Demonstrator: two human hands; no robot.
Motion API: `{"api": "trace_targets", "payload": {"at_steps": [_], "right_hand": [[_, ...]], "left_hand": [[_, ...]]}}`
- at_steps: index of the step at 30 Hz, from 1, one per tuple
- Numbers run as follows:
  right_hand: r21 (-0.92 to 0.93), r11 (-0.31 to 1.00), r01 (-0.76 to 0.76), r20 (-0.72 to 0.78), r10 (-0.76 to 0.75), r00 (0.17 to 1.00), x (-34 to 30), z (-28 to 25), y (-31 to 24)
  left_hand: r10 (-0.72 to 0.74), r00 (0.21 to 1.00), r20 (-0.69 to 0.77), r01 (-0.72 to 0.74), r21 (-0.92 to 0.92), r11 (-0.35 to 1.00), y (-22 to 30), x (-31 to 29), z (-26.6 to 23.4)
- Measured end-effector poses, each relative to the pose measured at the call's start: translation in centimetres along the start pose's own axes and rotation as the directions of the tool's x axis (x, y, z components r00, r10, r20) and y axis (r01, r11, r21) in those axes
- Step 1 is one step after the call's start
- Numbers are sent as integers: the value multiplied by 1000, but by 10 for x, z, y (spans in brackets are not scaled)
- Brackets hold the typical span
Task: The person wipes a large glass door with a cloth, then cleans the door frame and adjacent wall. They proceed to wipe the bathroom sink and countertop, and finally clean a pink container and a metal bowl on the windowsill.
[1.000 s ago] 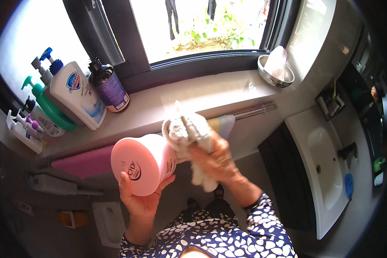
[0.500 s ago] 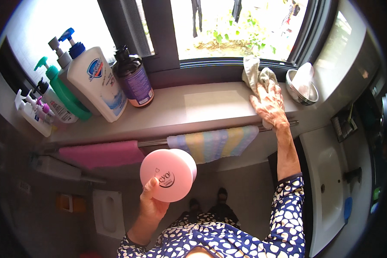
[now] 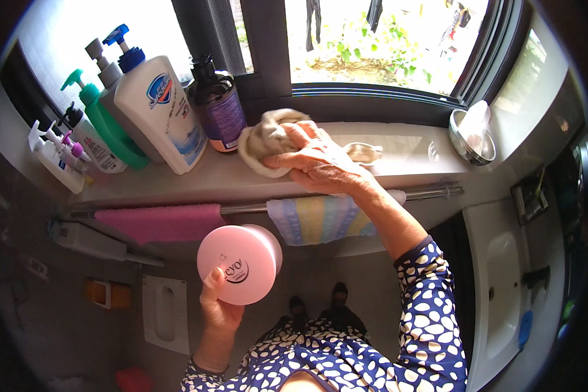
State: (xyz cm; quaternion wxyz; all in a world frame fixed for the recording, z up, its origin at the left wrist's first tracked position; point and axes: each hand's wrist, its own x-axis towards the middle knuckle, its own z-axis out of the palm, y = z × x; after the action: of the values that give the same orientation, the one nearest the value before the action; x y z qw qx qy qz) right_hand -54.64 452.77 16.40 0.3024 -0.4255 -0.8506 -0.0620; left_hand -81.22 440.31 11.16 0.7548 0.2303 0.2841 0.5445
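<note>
Right hand (image 3: 320, 163): fingers closed on crumpled beige cloth (image 3: 268, 140), pressing it onto pale stone window ledge (image 3: 176, 179), just beside dark purple-labelled bottle (image 3: 217, 104). Left hand (image 3: 219, 307): gripping round pink plastic jar (image 3: 240, 262) from below, held w/ flat end toward camera, under the ledge. Rail below ledge carries pink towel (image 3: 160, 222) & striped towel (image 3: 320, 219). White pump bottle (image 3: 160, 111) stands left of the dark bottle; metal bowl (image 3: 472, 137) at ledge's right end.

I see a soft, matt beige cloth (image 3: 268, 140) bunched on a smooth, slightly glossy pale sill (image 3: 398, 160). The pink jar (image 3: 238, 264) looks like smooth satin plastic. Glossy plastic on the white pump bottle (image 3: 160, 111). Shiny metal bowl (image 3: 470, 137). Striped towel (image 3: 320, 219) is nubby terry, on a metal rail (image 3: 431, 193).
</note>
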Motion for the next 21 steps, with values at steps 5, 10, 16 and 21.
{"api": "trace_targets", "payload": {"at_steps": [5,10,16,21], "right_hand": [[296,950,94,219,-164,962,-2,-30,0],[216,923,-317,395,214,893,1,-112,17],[-388,881,-271,-108,249,963,-25,-29,9],[-16,967,-254,-96,252,963,-51,-35,-6]], "left_hand": [[38,998,58,-40,42,998,16,-1,15],[109,992,67,-118,146,982,24,5,20],[-64,954,293,90,-78,993,25,34,63],[-24,954,298,72,-152,986,23,41,80]]}}
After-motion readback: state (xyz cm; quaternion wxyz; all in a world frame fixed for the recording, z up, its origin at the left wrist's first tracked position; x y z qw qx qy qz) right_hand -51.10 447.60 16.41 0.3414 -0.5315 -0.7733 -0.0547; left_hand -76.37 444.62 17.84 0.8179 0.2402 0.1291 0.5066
